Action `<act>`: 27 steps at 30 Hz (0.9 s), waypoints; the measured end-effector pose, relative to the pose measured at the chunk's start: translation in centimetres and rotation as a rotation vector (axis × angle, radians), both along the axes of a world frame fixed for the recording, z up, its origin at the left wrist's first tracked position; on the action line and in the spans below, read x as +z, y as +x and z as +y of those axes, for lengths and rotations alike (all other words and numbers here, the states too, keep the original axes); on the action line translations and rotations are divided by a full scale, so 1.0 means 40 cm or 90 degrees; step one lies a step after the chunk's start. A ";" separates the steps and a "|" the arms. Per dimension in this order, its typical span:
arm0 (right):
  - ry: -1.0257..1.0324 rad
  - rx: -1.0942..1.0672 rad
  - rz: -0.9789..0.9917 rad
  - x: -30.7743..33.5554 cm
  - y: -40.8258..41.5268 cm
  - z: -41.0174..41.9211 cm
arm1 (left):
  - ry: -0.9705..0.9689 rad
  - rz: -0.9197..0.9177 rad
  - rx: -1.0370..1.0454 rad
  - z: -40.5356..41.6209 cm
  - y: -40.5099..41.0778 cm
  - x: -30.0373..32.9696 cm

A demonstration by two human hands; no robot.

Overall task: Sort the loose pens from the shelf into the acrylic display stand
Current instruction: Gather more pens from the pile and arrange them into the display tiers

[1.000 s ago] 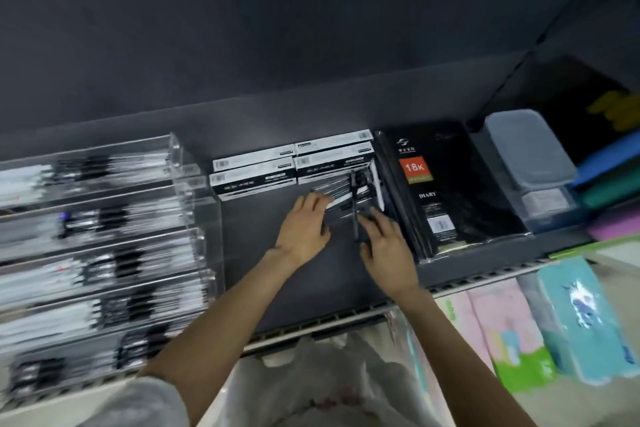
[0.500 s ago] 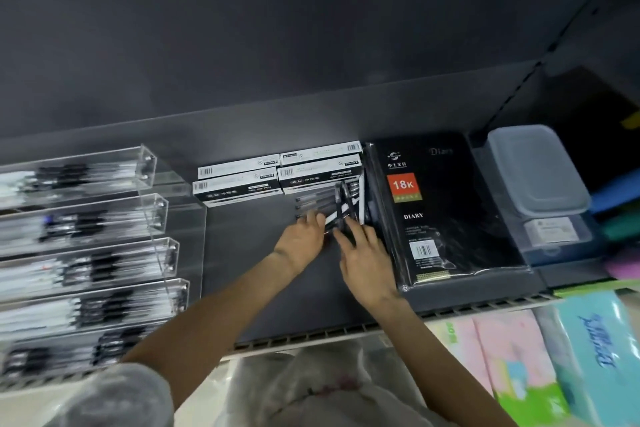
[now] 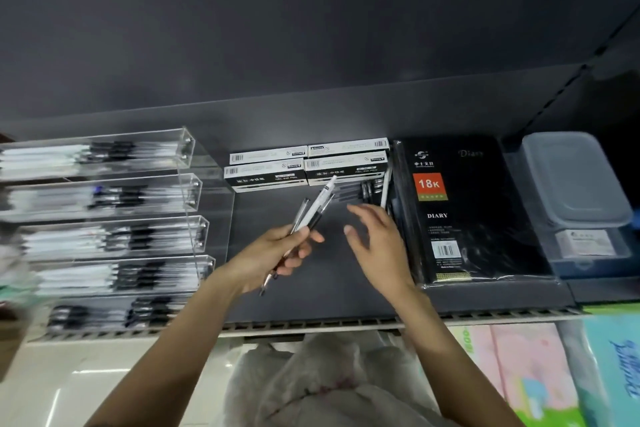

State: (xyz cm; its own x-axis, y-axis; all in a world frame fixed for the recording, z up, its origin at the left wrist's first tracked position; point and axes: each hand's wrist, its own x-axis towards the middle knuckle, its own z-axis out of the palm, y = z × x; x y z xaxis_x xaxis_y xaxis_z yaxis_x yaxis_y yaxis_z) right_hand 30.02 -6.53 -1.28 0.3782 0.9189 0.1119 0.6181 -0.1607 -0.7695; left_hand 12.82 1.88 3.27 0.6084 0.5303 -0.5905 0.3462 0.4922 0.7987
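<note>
My left hand (image 3: 277, 253) grips a small bundle of gel pens (image 3: 313, 210), fingers and thumb curled round their lower barrels, so the tips fan up and away from my palm toward the pen boxes (image 3: 306, 163) at the back of the shelf (image 3: 311, 298). My right hand (image 3: 375, 239) is open, fingers spread and holding nothing, hovering just beside the remaining loose pens (image 3: 367, 189), which lie beyond its fingertips against the black diary (image 3: 460, 211). The acrylic display stand (image 3: 194, 198) sits well off to the left of my left hand, its tiers already lined with pens; that side is blurred, so I cannot tell which tier has room. To do this step well, I think I should square the bundle first, because the pens cross each other and one white barrel juts out farther than the rest. A loose fan like that could snag on a tier's clear lip. I would use my free right hand to tap the ends level, or to gather the leftover pens in the same direction. Then I would carry the bundle left and slide it in lengthwise, matching how the stocked pens lie.
</note>
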 end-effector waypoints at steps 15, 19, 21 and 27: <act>0.008 -0.054 0.528 0.162 -0.143 0.081 | -0.066 -0.118 -0.033 -0.065 -0.176 0.041; 0.145 -0.239 0.584 0.176 -0.179 0.100 | -0.078 -0.132 0.018 -0.057 -0.272 0.034; 0.182 -0.233 0.588 0.187 -0.206 0.103 | -0.102 -0.149 0.057 -0.050 -0.321 0.028; 0.155 -0.151 0.635 0.218 -0.378 0.100 | -0.128 -0.253 0.223 -0.037 -0.474 0.001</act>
State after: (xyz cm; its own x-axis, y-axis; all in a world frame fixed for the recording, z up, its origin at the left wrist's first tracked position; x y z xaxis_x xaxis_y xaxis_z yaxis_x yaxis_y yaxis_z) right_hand 14.91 -2.52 7.45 0.5679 0.8037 -0.1774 -0.3400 0.0328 -0.9398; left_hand -6.15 0.41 3.30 0.6127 0.6416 -0.4614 -0.1737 0.6789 0.7134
